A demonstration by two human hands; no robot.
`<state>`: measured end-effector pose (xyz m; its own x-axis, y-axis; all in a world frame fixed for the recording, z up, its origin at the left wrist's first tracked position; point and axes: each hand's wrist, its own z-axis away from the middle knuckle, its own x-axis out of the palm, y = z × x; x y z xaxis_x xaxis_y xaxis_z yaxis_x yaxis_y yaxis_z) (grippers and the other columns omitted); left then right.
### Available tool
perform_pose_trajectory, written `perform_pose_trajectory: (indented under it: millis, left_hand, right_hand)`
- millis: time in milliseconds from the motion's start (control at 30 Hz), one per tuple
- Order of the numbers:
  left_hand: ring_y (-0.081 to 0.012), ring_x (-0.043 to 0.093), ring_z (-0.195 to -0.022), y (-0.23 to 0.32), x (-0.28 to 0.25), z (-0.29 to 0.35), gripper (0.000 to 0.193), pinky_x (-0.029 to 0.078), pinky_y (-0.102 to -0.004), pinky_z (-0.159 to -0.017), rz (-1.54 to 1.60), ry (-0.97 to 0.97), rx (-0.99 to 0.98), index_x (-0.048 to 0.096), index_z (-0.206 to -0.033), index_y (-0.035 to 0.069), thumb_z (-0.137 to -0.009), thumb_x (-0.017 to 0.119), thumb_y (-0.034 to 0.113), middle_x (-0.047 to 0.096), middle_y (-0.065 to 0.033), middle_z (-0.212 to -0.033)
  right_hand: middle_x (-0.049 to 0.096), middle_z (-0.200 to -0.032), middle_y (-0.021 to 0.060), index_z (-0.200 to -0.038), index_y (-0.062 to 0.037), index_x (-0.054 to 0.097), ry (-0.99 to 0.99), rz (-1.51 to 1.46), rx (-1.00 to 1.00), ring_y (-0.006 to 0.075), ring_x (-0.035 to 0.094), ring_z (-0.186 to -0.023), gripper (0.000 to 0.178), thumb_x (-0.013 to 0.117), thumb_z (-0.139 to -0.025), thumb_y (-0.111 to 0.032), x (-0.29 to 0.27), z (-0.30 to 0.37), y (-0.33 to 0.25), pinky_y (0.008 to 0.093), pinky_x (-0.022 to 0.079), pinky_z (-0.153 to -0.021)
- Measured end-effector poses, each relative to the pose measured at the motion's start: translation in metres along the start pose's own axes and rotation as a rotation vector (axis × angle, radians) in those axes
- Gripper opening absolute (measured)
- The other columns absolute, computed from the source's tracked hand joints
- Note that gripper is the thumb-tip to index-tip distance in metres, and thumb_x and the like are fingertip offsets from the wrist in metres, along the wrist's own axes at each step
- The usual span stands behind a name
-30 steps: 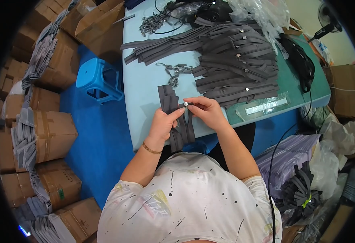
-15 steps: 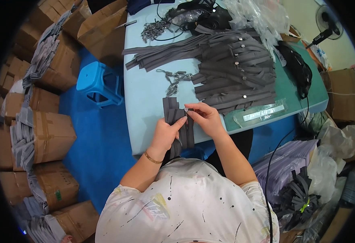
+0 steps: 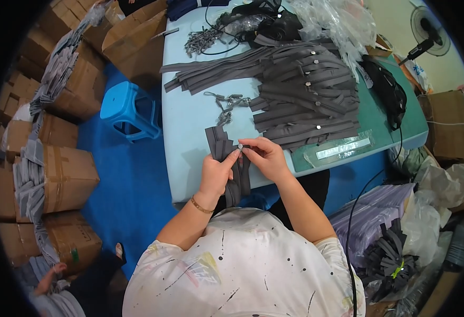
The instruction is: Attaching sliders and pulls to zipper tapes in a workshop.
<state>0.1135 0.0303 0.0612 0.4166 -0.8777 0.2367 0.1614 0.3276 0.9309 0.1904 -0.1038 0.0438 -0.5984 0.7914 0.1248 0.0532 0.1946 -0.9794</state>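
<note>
Near the front edge of the table, my left hand (image 3: pixel 216 173) is closed around a few dark grey zipper strips (image 3: pixel 217 138), whose lower ends hang down toward my lap. The fingertips of my right hand (image 3: pixel 267 160) pinch at a small pale metal-looking piece (image 3: pixel 240 146) on the strips, against my left thumb. Just beyond my hands lies a little heap of zipper sliders with cord pulls (image 3: pixel 226 103). To its right, a broad pile of grey zipper strips (image 3: pixel 308 95) covers much of the table, with several small whitish pieces on it.
The pale table (image 3: pixel 189 116) has a green mat (image 3: pixel 409 113) on its right, with a black bag (image 3: pixel 382 84). A blue stool (image 3: pixel 123 108) stands left. Cardboard boxes (image 3: pixel 70 171) line the left side; another person (image 3: pixel 73 288) is at lower left. A black cable (image 3: pixel 369 185) runs down the right.
The strips in my hands have tilted and shifted slightly left, and my right fingers have come closer to my left thumb. Another person has come into view at the lower left.
</note>
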Motion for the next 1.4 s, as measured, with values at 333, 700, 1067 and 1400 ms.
perform_pose_trajectory:
  millis: [333,700,1067,1400]
  left_hand:
    - [-0.0040,0.049,-0.049,-0.004,-0.001,0.000,0.015,0.035,-0.0175,-0.038,0.027,0.001,0.017,0.063,-0.090,0.001,-0.083,0.064,0.013,0.065,-0.0053,-0.078]
    - [-0.0053,0.046,-0.046,0.003,-0.005,0.002,0.015,0.034,-0.0193,-0.038,-0.121,-0.064,-0.071,0.063,-0.084,0.002,-0.080,0.067,0.016,0.061,-0.0022,-0.073]
    - [-0.0056,0.048,-0.049,0.003,-0.003,0.009,0.016,0.035,-0.0186,-0.039,0.016,-0.043,0.004,0.062,-0.089,0.001,-0.083,0.064,0.016,0.062,-0.0038,-0.077]
    - [-0.0064,0.054,-0.059,0.004,-0.009,-0.001,0.014,0.038,-0.0184,-0.040,-0.022,-0.158,0.004,0.061,-0.091,0.002,-0.085,0.060,0.014,0.063,-0.0043,-0.079]
  right_hand:
    - [0.054,-0.082,0.0021,-0.107,-0.0069,0.064,0.012,0.105,-0.042,0.0074,0.053,-0.071,0.028,0.058,-0.082,0.003,0.000,0.001,0.004,0.0197,0.042,-0.064]
    - [0.055,-0.083,0.0003,-0.107,-0.0058,0.064,-0.015,0.145,-0.029,0.0068,0.049,-0.076,0.028,0.059,-0.081,0.002,-0.003,0.000,-0.001,0.0192,0.038,-0.066]
    - [0.055,-0.088,-0.0003,-0.107,-0.0047,0.064,-0.041,0.048,0.017,0.0057,0.049,-0.077,0.026,0.058,-0.083,0.002,-0.002,0.003,0.002,0.0182,0.038,-0.065]
    - [0.054,-0.082,-0.0011,-0.109,-0.0063,0.064,-0.117,0.036,0.092,0.0058,0.047,-0.074,0.026,0.059,-0.084,-0.002,-0.013,-0.001,-0.002,0.0190,0.037,-0.064]
